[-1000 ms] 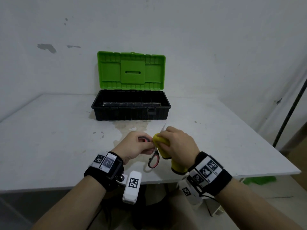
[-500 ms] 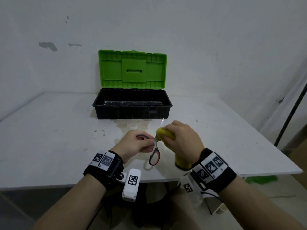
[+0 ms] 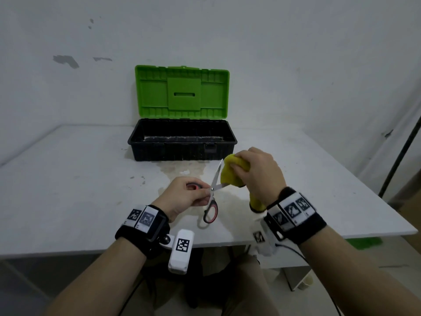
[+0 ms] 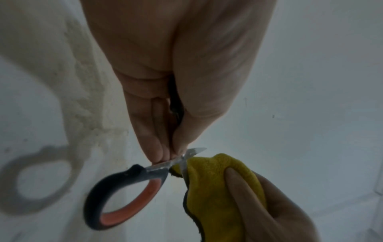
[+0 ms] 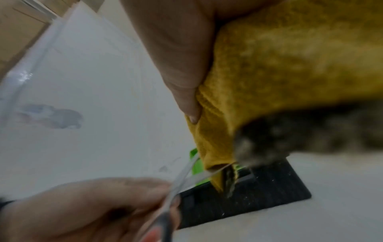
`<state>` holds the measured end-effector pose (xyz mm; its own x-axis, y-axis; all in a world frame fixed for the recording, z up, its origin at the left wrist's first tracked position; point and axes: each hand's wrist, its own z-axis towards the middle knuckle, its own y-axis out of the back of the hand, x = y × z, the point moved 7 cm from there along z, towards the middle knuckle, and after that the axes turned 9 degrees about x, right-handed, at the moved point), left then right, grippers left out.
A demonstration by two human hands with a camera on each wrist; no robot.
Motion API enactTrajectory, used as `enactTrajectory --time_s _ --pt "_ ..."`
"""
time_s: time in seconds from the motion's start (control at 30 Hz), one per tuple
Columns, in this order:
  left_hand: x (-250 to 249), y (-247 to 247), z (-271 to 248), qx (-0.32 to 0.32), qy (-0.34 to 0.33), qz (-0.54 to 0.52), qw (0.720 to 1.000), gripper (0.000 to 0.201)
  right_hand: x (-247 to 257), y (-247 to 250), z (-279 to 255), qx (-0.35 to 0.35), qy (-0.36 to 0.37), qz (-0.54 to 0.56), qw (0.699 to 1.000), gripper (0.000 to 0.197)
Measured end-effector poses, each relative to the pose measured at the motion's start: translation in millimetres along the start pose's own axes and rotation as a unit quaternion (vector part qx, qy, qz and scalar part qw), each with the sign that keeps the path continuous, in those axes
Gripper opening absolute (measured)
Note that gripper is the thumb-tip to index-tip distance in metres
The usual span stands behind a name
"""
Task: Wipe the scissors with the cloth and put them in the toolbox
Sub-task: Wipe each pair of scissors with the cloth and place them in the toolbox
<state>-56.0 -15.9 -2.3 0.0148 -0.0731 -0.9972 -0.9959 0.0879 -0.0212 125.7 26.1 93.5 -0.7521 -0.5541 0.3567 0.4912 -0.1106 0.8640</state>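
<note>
Left grip (image 3: 184,197) pinches open red-handled scissors (image 3: 213,197); right grip (image 3: 257,172) clutches yellow cloth (image 3: 230,175)

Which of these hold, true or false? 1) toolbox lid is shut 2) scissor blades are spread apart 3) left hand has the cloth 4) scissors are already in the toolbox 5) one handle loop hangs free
1) The toolbox lid is shut: false. The green lid stands open, upright behind the black base.
2) The scissors have their blades spread apart: true.
3) The left hand holds the cloth: false. The right hand grips the yellow cloth, wrapped over one blade; the left hand holds the scissors near the pivot.
4) The scissors are already in the toolbox: false. They are held above the table, in front of the box.
5) One handle loop hangs free: true.
</note>
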Motion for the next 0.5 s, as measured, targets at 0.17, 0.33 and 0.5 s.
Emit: enactTrajectory --time_s 0.17,0.33,0.5 --pt "-6.9 -8.0 2.1 0.017 -0.015 0.018 1.000 0.014 33.1 -33.1 -30.1 0.060 0.064 -0.046 0.995 0.027" --pt "-6.4 -9.6 -1.1 0.010 -0.019 0.023 0.999 0.010 20.5 -30.8 -11.9 0.045 0.025 -0.037 0.998 0.021" --pt "-1.9 -11.0 -3.8 -0.002 -0.008 -0.006 1.000 0.007 -0.5 -13.9 22.6 0.028 -0.044 -0.023 0.998 0.022"
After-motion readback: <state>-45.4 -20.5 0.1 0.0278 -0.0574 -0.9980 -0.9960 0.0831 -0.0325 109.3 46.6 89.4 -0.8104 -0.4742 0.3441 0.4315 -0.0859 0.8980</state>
